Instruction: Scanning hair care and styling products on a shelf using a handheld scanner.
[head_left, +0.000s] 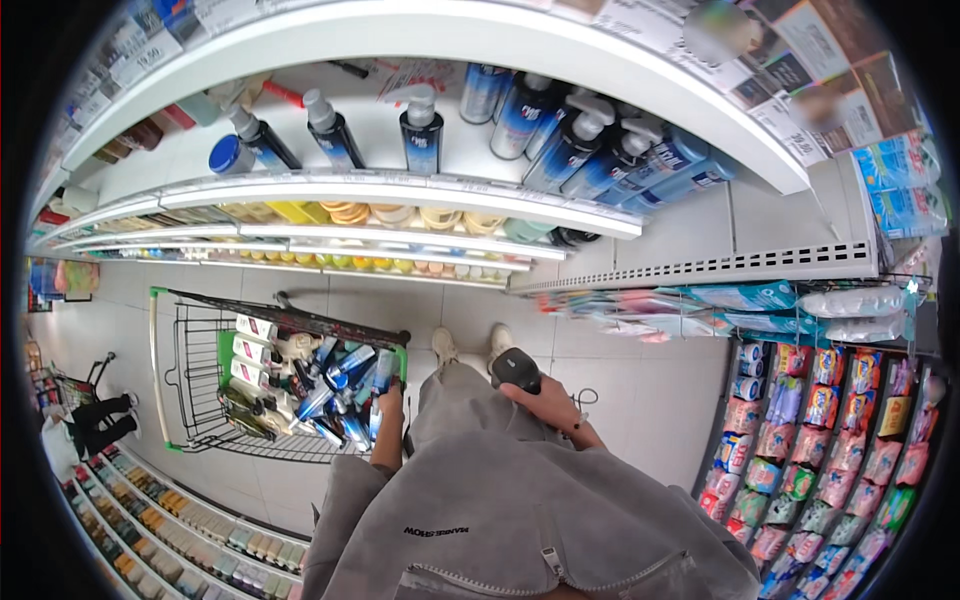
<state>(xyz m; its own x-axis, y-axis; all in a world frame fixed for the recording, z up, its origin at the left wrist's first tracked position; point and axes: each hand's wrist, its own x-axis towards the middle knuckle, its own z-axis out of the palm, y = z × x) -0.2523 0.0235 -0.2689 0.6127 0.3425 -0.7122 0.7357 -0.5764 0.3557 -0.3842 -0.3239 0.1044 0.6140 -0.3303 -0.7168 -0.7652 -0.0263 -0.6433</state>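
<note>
A wire shopping cart with green corners stands at the left, loaded with blue bottles, white boxes and other bottles. My left hand is at the cart's near end, beside a blue bottle; whether it holds the bottle or the cart cannot be made out. In my right hand is a black handheld device, held in front of my legs. Ahead, a white shelf carries dark blue pump bottles, a few standing apart and several crowded at the right.
Lower shelves hold tubs and small bottles. Hanging packs and a rack of colourful packs are at the right. Another person stands at the far left beside a second cart. More stocked shelves line the lower left.
</note>
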